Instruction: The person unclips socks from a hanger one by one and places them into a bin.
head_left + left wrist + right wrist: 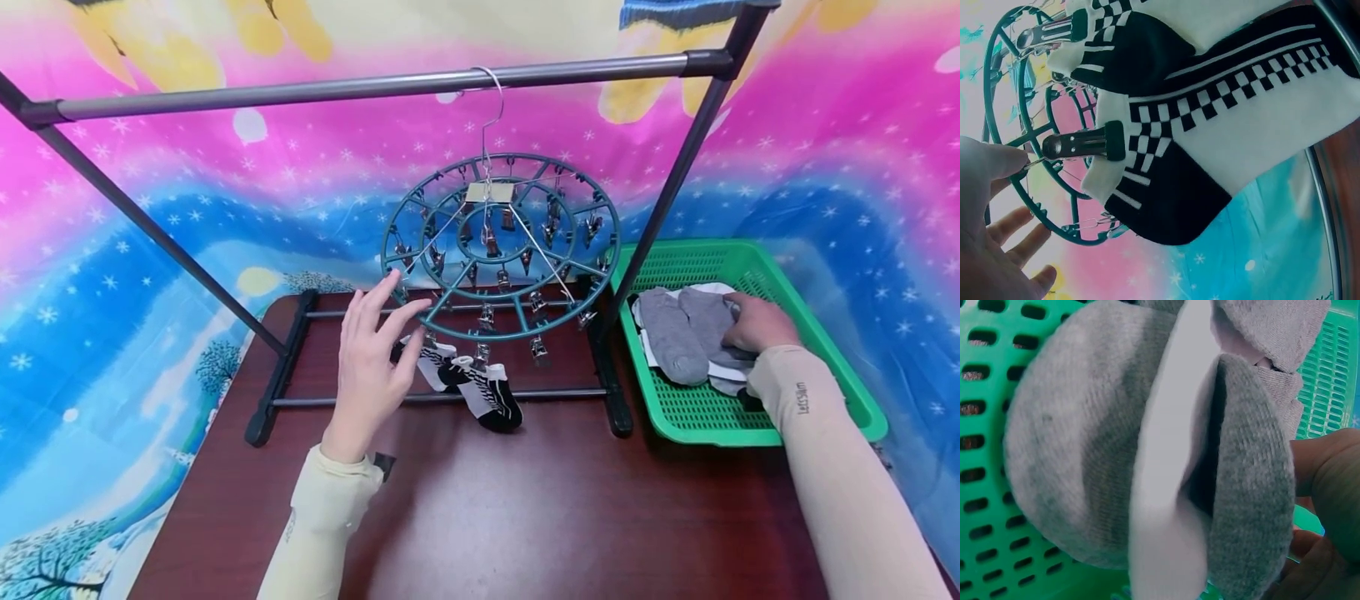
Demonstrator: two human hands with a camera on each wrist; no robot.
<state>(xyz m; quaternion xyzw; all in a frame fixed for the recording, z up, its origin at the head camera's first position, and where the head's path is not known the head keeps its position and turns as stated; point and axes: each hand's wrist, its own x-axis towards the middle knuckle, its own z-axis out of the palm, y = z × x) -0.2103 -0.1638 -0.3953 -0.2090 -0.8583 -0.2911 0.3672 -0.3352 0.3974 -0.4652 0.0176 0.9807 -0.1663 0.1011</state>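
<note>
My left hand [375,358] is at the front left rim of a round green clip hanger [480,335], fingers loosely spread. In the left wrist view, the thumb [1007,161] touches the rim beside a clip [1079,144]. Black-and-white checkered socks [487,400] hang from the clips there. Over at the right, my right hand [761,323] reaches into a green basket [712,435] and grips a grey sock [708,321] at its edge. In the right wrist view, the fingers are partly hidden behind grey fabric [1254,475], next to a white sock [1166,487].
A dark metal rack [300,96] stands on the brown table [525,508], and the hanger's hook [495,92] hangs over its top bar. More metal clips [538,346] dangle from the hanger. Another grey sock [671,333] lies in the basket. A patterned cloth [112,250] covers the wall behind.
</note>
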